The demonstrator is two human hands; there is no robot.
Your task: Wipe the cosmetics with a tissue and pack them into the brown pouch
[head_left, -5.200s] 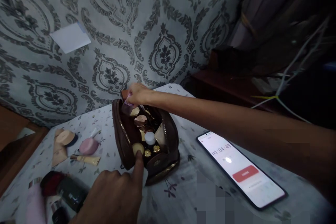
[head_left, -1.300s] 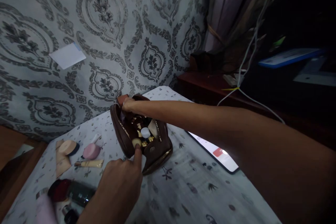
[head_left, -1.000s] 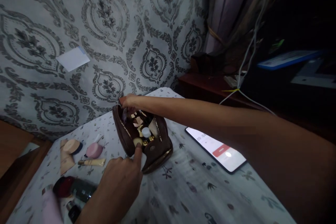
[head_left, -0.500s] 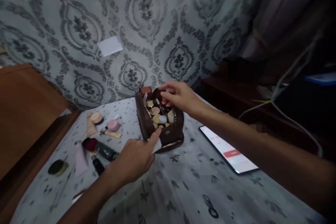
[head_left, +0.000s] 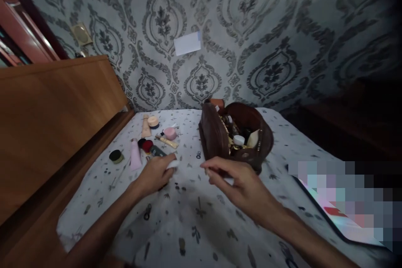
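Note:
My left hand (head_left: 156,172) is closed, with a small white piece (head_left: 172,163) between thumb and fingers. It hovers beside a dark green tube (head_left: 157,151). Across a short gap, my right hand (head_left: 241,182) is closed in a pinch; something tiny at its fingertips is too small to make out. Just behind the right hand stands an open dark brown bag (head_left: 214,132) with a gold zip. Inside it are a white-lidded jar (head_left: 239,140), a cream-coloured item (head_left: 253,138) and several gold-toned items partly hidden by the bag's sides.
Left of the bag lie a pink round container (head_left: 170,133), a lilac tube (head_left: 135,155), a peach-lidded jar (head_left: 153,122), a beige tube (head_left: 146,126) and a dark-lidded jar (head_left: 116,156). A phone (head_left: 342,222) lies at right. A wooden panel (head_left: 59,113) borders the left side.
My right hand has come out of the bag and down in front of it. My left hand has left the bag's front edge, keeping the white piece. The view has turned left.

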